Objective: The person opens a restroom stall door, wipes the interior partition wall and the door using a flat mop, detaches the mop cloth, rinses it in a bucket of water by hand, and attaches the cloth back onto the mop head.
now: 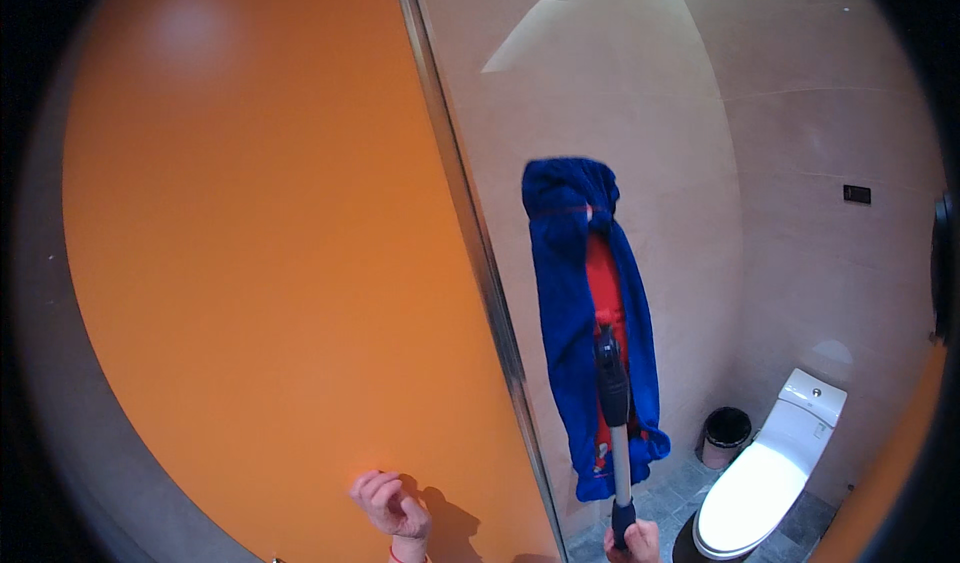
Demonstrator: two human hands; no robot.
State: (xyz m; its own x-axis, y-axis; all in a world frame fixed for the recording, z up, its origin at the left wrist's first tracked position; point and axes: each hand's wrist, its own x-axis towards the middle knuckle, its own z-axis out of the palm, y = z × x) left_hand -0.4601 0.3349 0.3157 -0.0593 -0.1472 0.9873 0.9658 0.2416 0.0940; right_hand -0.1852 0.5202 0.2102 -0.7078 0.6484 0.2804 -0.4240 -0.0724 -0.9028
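My right hand (636,542) grips the dark sleeve of a flat mop's metal pole (622,465) at the bottom of the view. The mop head points upward in front of the stone-look wall, its red plate (604,274) wrapped in a blue cloth (559,285). A black joint (613,383) links pole and plate. Whether the cloth touches the wall, I cannot tell. My left hand (390,503), with a red cord at the wrist, holds nothing. Its fingers are loosely curled beside an orange panel (285,278); contact with the panel is unclear.
A metal edge strip (480,255) borders the orange panel. To the right stands a white toilet (757,488) with its lid down, beside a black-lined bin (726,435) on grey floor tiles (679,480). A small dark plate (856,194) sits on the wall; another orange panel (892,458) rises at right.
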